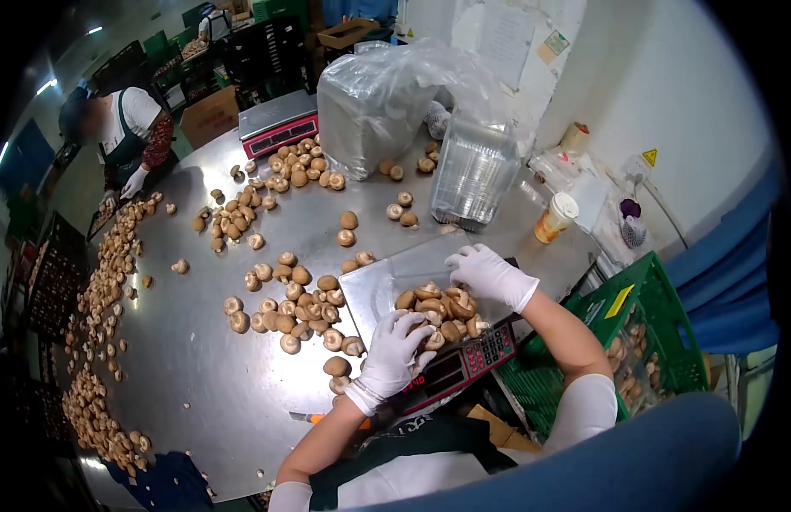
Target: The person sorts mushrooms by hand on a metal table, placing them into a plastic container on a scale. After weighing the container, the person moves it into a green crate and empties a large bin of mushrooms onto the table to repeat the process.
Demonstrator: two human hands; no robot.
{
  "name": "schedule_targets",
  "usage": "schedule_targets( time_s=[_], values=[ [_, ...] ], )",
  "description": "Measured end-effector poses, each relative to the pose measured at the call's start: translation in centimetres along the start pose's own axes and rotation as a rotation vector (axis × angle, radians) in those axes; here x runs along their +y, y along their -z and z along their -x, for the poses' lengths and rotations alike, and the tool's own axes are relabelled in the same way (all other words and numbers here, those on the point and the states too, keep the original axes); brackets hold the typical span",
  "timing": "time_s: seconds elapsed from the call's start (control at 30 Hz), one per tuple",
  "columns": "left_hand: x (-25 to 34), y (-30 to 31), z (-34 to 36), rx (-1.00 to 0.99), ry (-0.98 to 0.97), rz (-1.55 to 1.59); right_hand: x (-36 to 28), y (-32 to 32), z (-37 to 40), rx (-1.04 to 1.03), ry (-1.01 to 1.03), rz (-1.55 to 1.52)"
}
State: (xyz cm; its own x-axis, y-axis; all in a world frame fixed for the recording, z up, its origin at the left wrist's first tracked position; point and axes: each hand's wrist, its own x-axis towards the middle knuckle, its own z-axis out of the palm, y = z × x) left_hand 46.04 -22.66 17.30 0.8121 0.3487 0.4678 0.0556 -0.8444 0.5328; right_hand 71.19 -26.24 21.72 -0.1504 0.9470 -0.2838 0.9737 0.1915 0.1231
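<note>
A pile of brown-capped mushrooms (pixel 436 305) lies on the metal pan (pixel 374 286) of a red-edged digital scale (pixel 476 358). My left hand (pixel 390 357), in a white glove, is at the near left side of the pile. Its thumb and fingers curve around a mushroom (pixel 434 340) at the pile's edge. On the far right side my right hand (pixel 489 275), also gloved, reaches over the pile with bent fingers apart. Nothing shows in its grasp, though the fingertips are partly hidden. More loose mushrooms (pixel 301 309) lie on the table left of the scale.
Clear plastic trays (pixel 474 175) stand beyond the scale, beside a plastic bag (pixel 370 102). A paper cup (pixel 556 218) is at the right. A green crate (pixel 651 299) holds bagged mushrooms. An orange cutter (pixel 308 417) lies near my left forearm. Across the steel table (pixel 190 341) works another person (pixel 126 128).
</note>
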Motion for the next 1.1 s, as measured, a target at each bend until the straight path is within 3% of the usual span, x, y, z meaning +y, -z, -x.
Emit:
schedule_targets(
  time_s=[0.13, 0.3, 0.37, 0.4, 0.47, 0.5, 0.53, 0.57, 0.6, 0.63, 0.67, 0.7, 0.73, 0.77, 0.8, 0.87, 0.93, 1.0, 1.07, 1.1],
  values=[
    [-0.2, -0.2, -0.6, 0.091, 0.047, 0.111, 0.2, -0.8, 0.0, 0.126, 0.064, -0.165],
    [-0.2, -0.2, -1.6, 0.087, 0.004, 0.027, 0.2, -1.9, 0.8, 0.249, 0.079, -0.353],
    [-0.5, -0.3, -1.8, 0.088, 0.018, 0.08, 0.1, -1.0, 2.4, 0.422, -0.027, -0.789],
    [-0.7, -0.3, -1.8, 0.087, 0.019, 0.079, 0.2, -1.3, 2.7, 0.422, -0.026, -0.79],
    [-1.0, -0.4, -1.6, 0.096, 0.034, 0.156, 0.7, -1.8, 3.2, 0.579, -0.111, -1.424],
    [-1.0, -0.4, -1.5, 0.093, 0.033, 0.157, 1.0, -1.9, 3.5, 0.603, -0.118, -1.597],
    [-0.9, -0.3, -1.5, 0.126, 0.156, 0.353, 0.7, -1.3, 3.8, 0.607, -0.123, -1.599],
    [-0.9, -0.3, -1.5, 0.157, 0.28, 0.548, 0.0, -0.4, 4.3, 0.527, -0.031, -2.005],
    [-1.0, -0.3, -1.6, 0.152, 0.278, 0.548, -0.5, 0.0, 4.5, 0.419, 0.078, -2.405],
    [-1.1, -0.2, -1.8, 0.214, 0.416, 0.721, -0.9, -0.5, 3.8, 0.439, 0.015, -2.316],
    [-1.2, -0.1, -2.1, 0.277, 0.556, 0.891, -1.2, -0.8, 3.3, 0.444, -0.172, -1.922],
    [-1.4, 0.1, -2.5, 0.275, 0.557, 0.889, -1.9, -1.1, 2.9, 0.501, -0.143, -1.474],
    [-1.6, 0.4, -3.1, 0.271, 0.529, 0.675, -3.1, -0.6, 2.6, 0.536, -0.112, -1.026],
    [-1.8, 0.7, -3.4, 0.267, 0.499, 0.461, -4.7, 0.8, 2.7, 0.562, -0.13, -0.816],
    [-2.3, 0.5, -3.3, 0.271, 0.5, 0.457, -5.4, 0.9, 2.4, 0.565, -0.113, -0.562],
    [-3.9, -0.4, -3.1, 0.168, 0.343, -0.013, -6.4, 1.0, 1.9, 0.449, -0.144, -0.236],
    [-4.7, -0.8, -2.9, 0.153, 0.343, -0.032, -6.2, 0.9, 1.5, 0.42, -0.125, -0.234],
    [-4.9, -1.2, -2.7, 0.264, 0.293, -0.125, -6.0, 1.2, 1.6, 0.387, -0.098, -0.229],
    [-5.4, -1.2, -2.1, 0.277, 0.315, -0.059, -5.9, 2.4, 2.5, 0.538, -0.166, -0.372],
    [-5.6, -1.0, -1.8, 0.299, 0.383, 0.154, -6.2, 3.5, 3.2, 0.606, -0.222, -0.513]
  ],
)
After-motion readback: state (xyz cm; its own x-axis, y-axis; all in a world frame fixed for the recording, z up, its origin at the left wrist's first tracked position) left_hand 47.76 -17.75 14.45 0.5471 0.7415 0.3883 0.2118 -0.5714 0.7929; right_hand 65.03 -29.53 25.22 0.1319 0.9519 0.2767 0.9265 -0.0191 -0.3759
